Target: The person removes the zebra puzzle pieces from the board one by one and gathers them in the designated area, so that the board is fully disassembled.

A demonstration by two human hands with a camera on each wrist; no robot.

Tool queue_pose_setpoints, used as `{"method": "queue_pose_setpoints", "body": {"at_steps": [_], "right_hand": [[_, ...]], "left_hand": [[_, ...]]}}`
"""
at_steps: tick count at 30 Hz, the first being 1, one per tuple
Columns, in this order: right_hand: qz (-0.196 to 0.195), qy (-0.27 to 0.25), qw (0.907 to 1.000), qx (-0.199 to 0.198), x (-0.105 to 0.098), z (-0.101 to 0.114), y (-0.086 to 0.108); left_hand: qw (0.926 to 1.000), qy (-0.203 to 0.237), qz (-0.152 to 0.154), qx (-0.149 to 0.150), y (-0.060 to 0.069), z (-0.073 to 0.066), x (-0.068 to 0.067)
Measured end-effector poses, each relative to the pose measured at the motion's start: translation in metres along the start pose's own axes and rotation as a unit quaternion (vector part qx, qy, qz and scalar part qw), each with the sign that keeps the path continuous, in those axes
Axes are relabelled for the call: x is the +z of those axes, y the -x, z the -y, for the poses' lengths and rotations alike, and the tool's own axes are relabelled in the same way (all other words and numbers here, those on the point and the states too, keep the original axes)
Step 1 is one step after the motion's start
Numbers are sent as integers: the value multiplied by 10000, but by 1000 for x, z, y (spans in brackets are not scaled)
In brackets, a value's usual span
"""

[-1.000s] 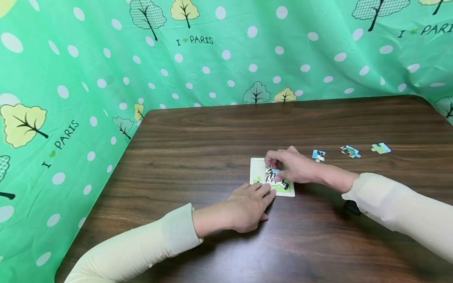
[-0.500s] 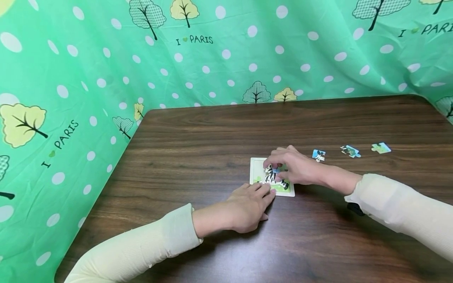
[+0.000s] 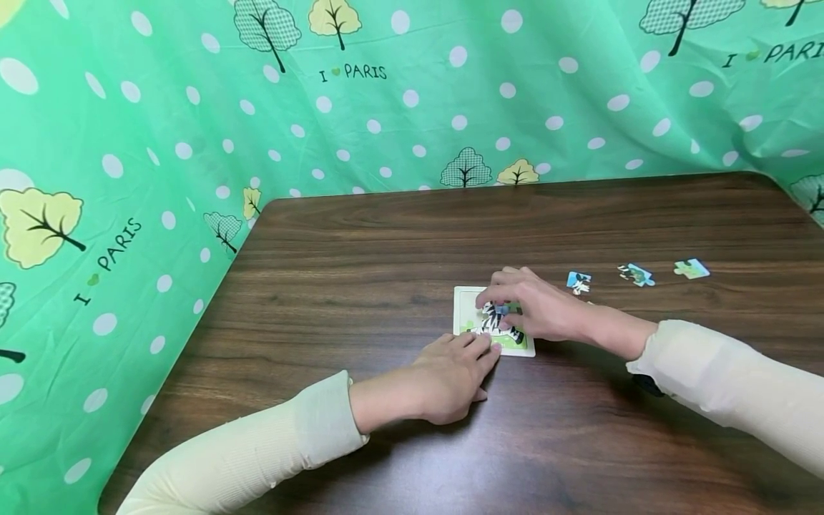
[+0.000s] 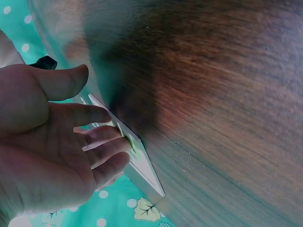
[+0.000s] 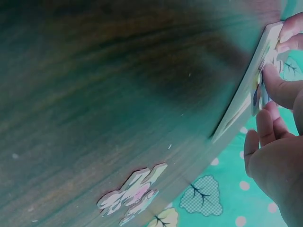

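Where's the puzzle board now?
Head view: the puzzle board lies on the table just right of centre, left hand on its near edge, right hand over its far-right corner.

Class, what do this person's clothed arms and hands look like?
A long, pale cream left sleeve and matching right sleeve. The left ends in a wide, greyer cuff; a small black object shows beneath the right one's end. Left hand and right hand are ungloved.

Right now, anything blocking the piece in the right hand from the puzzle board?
Nothing visible. The puzzle piece in the grip of the right hand is over the puzzle board; the left hand rests on its near side, clear of the piece. Piece-to-board contact is unclear.
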State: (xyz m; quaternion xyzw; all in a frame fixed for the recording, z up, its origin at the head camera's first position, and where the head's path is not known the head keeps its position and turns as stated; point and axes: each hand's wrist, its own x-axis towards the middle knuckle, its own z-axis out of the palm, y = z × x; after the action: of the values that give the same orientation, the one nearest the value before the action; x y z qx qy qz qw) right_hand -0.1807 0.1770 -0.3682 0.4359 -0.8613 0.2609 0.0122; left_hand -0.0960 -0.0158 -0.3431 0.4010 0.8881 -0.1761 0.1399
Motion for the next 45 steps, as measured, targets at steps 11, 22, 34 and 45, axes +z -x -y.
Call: {"method": "queue_pose_setpoints", "body": {"at_steps": [11, 22, 34, 45], "right_hand": [[75, -277, 9992, 260, 1, 4, -1], [266, -166, 9993, 189, -5, 6, -1], [-268, 187, 9986, -422, -13, -5, 3], [-839, 276, 9950, 473, -59, -28, 49]], "left_hand": [[10000, -37, 2, -24, -1, -1, 2], [9999, -117, -7, -25, -1, -2, 2], [10000, -68, 47, -6, 0, -2, 2], [10000, 1, 74, -43, 1, -2, 2]]}}
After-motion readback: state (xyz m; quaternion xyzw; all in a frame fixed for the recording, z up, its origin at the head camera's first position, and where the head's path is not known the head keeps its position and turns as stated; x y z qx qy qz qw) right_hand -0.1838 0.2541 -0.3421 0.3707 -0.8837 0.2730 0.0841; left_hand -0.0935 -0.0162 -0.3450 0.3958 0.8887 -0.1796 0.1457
